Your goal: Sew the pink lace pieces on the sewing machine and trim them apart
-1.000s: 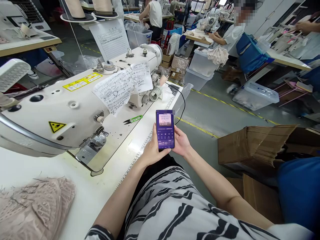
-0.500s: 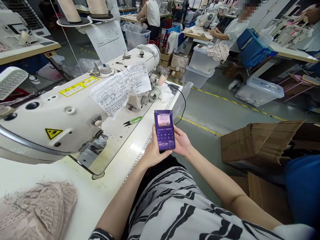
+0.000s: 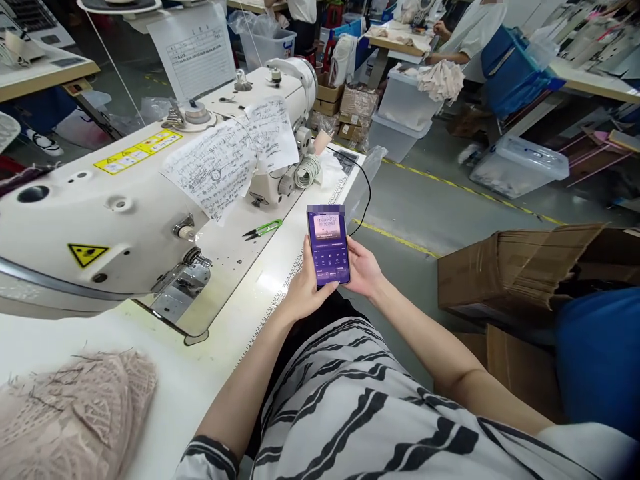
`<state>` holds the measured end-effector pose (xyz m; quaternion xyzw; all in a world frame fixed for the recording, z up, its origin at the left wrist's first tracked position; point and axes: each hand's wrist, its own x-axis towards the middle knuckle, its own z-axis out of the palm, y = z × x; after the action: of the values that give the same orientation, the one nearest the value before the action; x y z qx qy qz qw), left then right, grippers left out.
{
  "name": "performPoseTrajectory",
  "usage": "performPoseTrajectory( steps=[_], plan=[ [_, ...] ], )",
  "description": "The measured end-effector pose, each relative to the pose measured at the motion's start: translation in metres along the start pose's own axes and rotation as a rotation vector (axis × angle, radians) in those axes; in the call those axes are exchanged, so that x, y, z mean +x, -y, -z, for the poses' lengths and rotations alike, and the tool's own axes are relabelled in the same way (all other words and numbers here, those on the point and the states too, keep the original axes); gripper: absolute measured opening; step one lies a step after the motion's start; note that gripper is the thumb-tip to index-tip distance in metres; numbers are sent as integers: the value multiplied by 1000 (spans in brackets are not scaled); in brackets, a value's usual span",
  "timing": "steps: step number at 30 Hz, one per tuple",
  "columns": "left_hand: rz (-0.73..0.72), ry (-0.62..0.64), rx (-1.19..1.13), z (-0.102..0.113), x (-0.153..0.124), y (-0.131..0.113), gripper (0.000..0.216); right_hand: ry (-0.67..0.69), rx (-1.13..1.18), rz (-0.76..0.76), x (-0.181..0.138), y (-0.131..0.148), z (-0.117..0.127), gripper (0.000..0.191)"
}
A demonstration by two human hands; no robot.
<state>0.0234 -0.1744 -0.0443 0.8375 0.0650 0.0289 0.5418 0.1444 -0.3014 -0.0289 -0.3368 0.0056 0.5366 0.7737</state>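
A smartphone [image 3: 329, 248] with a lit purple screen is held upright over my lap, just off the table's front edge. My left hand [image 3: 307, 287] wraps its left side, with the thumb across the lower edge. On the other side my right hand [image 3: 364, 270] grips the phone's right edge, its fingers partly behind it. Green-handled thread snips [image 3: 263, 229] lie on the table left of the phone. Beyond them stands a white sewing machine [image 3: 135, 200] with handwritten papers [image 3: 213, 163] on its arm.
Pale pink lace fabric [image 3: 85, 413] is heaped at the table's near left corner. An open cardboard box [image 3: 500, 273] stands on the floor at my right, with blue cloth [image 3: 600, 353] beside it. Plastic bins [image 3: 403, 113] and a person at a worktable are farther back.
The view has tilted slightly, so the machine and table sit higher and farther left in the picture. Both hands keep the same hold on the phone.
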Motion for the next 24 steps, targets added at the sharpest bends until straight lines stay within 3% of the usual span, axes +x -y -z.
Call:
performPoseTrajectory(
  steps=[24],
  plan=[
    [29, -26, -18, 0, 0, -3, 124, -81, 30, -8, -4, 1, -15, 55]
  ],
)
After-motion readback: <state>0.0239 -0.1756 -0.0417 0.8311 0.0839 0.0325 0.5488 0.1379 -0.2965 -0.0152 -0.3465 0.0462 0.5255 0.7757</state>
